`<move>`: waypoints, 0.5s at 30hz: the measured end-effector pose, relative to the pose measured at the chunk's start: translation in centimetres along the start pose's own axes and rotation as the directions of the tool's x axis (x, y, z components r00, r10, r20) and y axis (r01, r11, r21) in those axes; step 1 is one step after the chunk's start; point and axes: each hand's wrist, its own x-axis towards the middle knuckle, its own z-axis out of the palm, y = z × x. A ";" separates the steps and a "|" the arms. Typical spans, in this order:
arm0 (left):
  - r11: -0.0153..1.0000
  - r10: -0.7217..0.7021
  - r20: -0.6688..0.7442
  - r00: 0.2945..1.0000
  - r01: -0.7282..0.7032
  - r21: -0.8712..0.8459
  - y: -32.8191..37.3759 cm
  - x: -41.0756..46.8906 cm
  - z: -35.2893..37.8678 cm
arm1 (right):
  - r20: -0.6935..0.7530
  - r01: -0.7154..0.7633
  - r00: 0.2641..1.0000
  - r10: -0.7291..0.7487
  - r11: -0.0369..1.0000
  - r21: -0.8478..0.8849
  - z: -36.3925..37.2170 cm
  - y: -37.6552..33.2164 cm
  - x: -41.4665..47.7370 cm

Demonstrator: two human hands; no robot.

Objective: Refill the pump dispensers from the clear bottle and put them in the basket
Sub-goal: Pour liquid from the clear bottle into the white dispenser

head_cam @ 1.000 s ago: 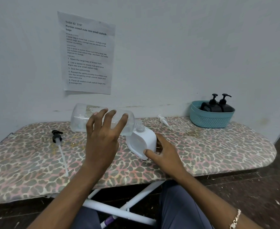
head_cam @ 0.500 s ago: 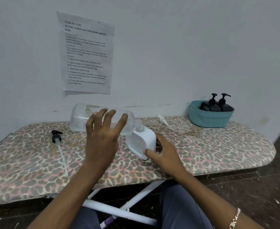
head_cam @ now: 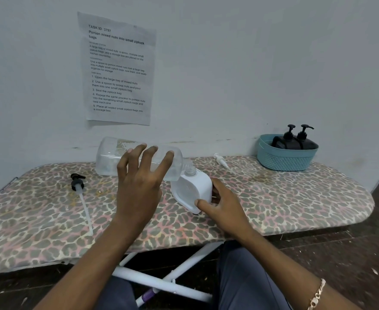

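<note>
The person sits at the ironing board [head_cam: 50, 220], in the middle of a pour. The left hand [head_cam: 139, 186] holds the clear bottle [head_cam: 114, 157] up off the board, lying almost level. Its fingers are spread and curved over the near side, the thumb hidden underneath, and the bottle's neck dips to meet the open mouth of the white dispenser [head_cam: 193, 191]. The right hand [head_cam: 224, 204] grips that dispenser near the board's middle, thumb pressed on its lower front corner and fingers wrapped behind. It tips the dispenser towards the bottle while the base rests on the cover. To my eye the bottle looks close to empty, and I cannot make out a stream at the neck. The best way on is to raise the bottle's base slowly, mouth against mouth, and let the last of it run down rather than shake it. The tilted dispenser should come upright as it fills, or liquid may lap out over its shoulder. The white pump [head_cam: 221, 159], probably its top, lies just behind on the board, an easy reach for the right hand. A black pump [head_cam: 76, 181] lies well off to the left. Two black dispensers [head_cam: 295, 142] already stand in the basket [head_cam: 284, 161] at the far right end.
</note>
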 end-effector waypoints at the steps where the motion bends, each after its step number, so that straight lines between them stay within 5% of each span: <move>1: 1.000 0.000 0.001 1.000 0.000 -0.001 0.0 0.0 0.0 | -0.001 -0.001 1.000 0.001 1.000 0.003 0.0 0.0 0.0; 15: 1.000 -0.002 -0.004 1.000 0.002 -0.004 0.0 0.0 0.1 | 0.003 0.002 1.000 -0.002 1.000 0.014 0.0 0.1 0.1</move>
